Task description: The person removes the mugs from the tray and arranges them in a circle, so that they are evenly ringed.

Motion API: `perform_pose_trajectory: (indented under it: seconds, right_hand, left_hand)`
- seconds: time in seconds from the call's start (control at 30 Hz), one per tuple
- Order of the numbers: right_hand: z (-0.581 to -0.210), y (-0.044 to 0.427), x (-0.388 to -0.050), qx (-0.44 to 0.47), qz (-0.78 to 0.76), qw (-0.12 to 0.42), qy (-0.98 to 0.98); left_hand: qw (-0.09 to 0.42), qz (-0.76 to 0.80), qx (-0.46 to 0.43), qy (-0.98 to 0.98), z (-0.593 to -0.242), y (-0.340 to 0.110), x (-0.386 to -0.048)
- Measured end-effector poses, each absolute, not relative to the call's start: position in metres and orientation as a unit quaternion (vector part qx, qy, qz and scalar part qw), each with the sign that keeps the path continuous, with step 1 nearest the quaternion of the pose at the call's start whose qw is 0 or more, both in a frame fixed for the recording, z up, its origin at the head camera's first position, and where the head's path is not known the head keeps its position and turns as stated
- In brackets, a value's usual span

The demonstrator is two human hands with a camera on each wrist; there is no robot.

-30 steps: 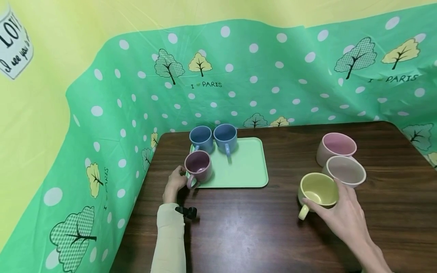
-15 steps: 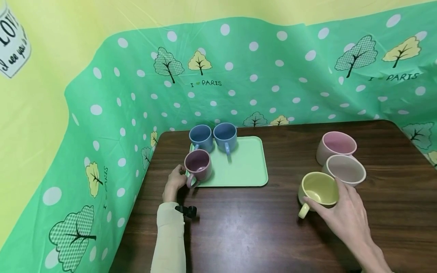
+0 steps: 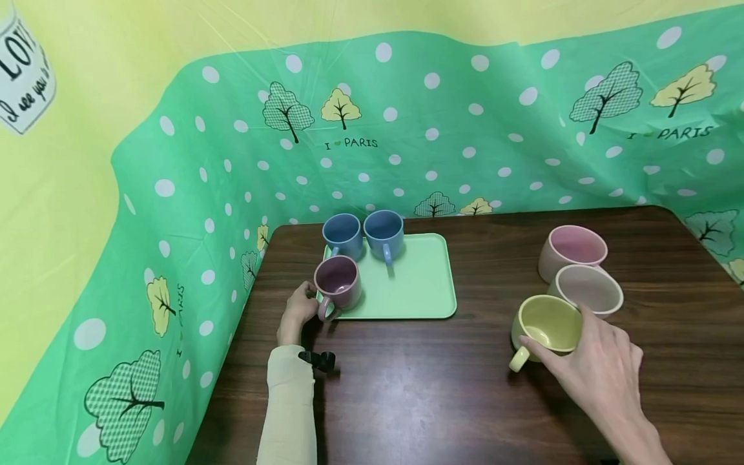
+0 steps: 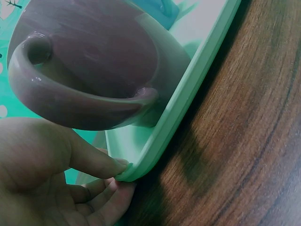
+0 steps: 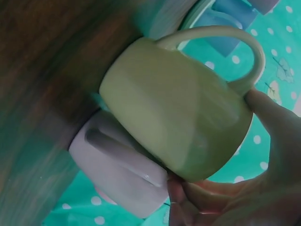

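In the head view a mauve mug stands at the near left corner of a green tray. My left hand pinches that tray corner, thumb on the rim and fingers below, as the left wrist view shows; the mug handle is just above. On the right, my right hand grips a yellow mug between thumb and fingers, its handle pointing toward the near left. Close behind the yellow mug is a whitish mug, with a pink mug behind that.
Two blue mugs stand side by side at the tray's far left. Brown wooden tabletop lies between the tray and the yellow mug. A green and yellow patterned cloth hangs behind the table and along its left side.
The yellow mug and my right hand have shifted slightly to the right. My left hand and the tray look the same.
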State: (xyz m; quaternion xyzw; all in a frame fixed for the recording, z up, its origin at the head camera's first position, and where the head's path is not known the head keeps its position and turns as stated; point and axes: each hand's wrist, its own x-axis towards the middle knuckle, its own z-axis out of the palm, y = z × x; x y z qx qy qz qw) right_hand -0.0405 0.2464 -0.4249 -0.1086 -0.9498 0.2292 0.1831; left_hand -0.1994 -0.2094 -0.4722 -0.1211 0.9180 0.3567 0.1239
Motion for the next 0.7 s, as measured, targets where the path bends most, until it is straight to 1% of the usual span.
perform_pose_trajectory:
  seconds: [0.13, 0.57, 0.7]
  right_hand:
    - [-0.4230, 0.2469, -0.0385, -0.111, 0.218, 0.170, -0.955]
    - [-0.4225, 0.2445, -0.0364, -0.094, 0.205, 0.172, -0.959]
    - [-0.4220, 0.2447, -0.0355, -0.093, 0.202, 0.165, -0.961]
  left_hand:
    - [0.126, 0.357, -0.124, 0.917, -0.4730, -0.2093, -0.1997]
    - [0.122, 0.352, -0.126, 0.920, -0.4738, -0.2092, -0.1999]
    - [0.123, 0.352, -0.125, 0.919, -0.4733, -0.2093, -0.1995]
